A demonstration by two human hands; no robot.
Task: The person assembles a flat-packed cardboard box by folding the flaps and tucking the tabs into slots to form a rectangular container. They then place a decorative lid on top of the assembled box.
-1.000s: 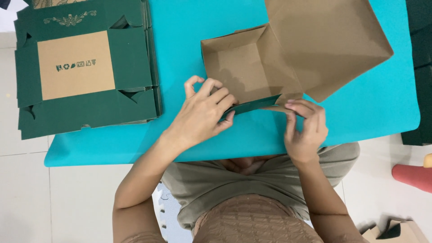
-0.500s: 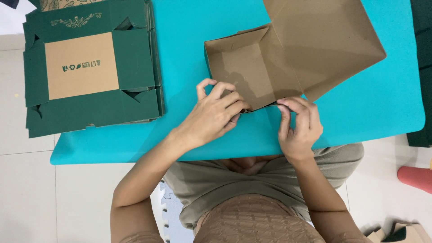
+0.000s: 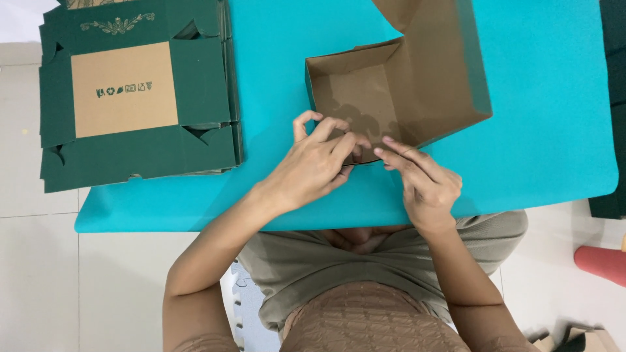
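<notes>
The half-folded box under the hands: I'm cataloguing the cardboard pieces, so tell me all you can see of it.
The half-folded box looks like cardboard, plain brown inside and dark green outside. Its side walls stand up around a square base, and a wide lid flap leans away at the far side. It sits on the turquoise table. The left hand and right hand both press fingers on its near wall, which is partly hidden.

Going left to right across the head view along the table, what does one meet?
Stack of flat green box blanks → bare teal table surface → left hand → right hand, both at the near wall of the half-folded brown-lined box → more teal surface → dark green stack at the right edge.
</notes>
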